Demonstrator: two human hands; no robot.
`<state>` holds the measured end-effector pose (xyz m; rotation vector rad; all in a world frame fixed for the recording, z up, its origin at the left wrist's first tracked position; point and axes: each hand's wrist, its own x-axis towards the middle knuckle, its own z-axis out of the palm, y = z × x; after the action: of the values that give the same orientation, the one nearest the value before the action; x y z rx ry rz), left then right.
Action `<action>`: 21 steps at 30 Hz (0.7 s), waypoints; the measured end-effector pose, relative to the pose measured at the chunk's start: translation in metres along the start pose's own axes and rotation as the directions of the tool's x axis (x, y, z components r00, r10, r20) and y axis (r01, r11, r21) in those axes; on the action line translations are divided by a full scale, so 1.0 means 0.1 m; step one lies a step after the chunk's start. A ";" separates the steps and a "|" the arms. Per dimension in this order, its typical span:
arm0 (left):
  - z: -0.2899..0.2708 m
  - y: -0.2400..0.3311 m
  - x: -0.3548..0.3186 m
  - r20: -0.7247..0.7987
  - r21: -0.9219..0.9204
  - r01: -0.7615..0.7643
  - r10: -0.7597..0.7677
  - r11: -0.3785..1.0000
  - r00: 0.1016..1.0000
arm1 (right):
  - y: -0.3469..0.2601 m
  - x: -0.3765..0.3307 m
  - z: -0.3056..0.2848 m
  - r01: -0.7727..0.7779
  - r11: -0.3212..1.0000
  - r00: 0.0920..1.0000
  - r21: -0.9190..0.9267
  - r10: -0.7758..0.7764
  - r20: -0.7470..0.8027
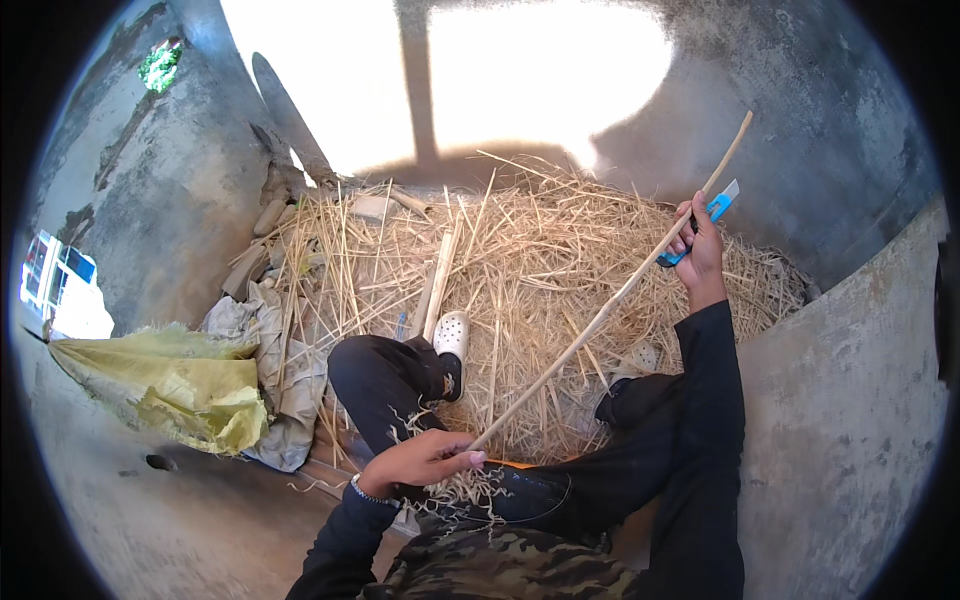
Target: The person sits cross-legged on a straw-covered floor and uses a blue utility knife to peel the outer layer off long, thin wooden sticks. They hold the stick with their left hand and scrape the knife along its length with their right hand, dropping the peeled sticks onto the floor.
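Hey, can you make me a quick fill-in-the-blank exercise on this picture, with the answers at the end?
1. The right hand holds a cutter coloured black and ____.
2. The lower end of the long stick is at the person's ____ hand.
3. The torn sack at the picture's left edge is mostly ____ in colour.
4. The top of the pale clog is dotted with small round ____.

Missing words: blue; left; yellow; holes.
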<state>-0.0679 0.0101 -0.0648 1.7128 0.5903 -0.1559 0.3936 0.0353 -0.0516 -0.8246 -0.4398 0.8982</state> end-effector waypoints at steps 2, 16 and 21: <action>0.16 -0.04 0.15 0.065 -0.297 -0.082 0.106 0.951 0.992 | 0.00 0.02 -0.04 -0.002 0.999 0.998 0.048 -0.001 0.065; 0.25 0.36 0.54 -0.608 -0.119 -0.191 0.080 0.974 0.790 | 0.65 -1.11 0.75 0.576 -0.019 0.817 -0.817 0.055 0.574; 0.24 0.55 0.41 -0.640 0.058 -0.044 0.071 0.997 0.765 | 0.79 -1.31 0.87 0.647 -0.097 0.762 -0.756 0.078 0.642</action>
<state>-0.0020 -0.0066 -0.0394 1.8103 1.0416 0.4984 0.2227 -0.0058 -0.0605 -1.7413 -1.9292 0.0847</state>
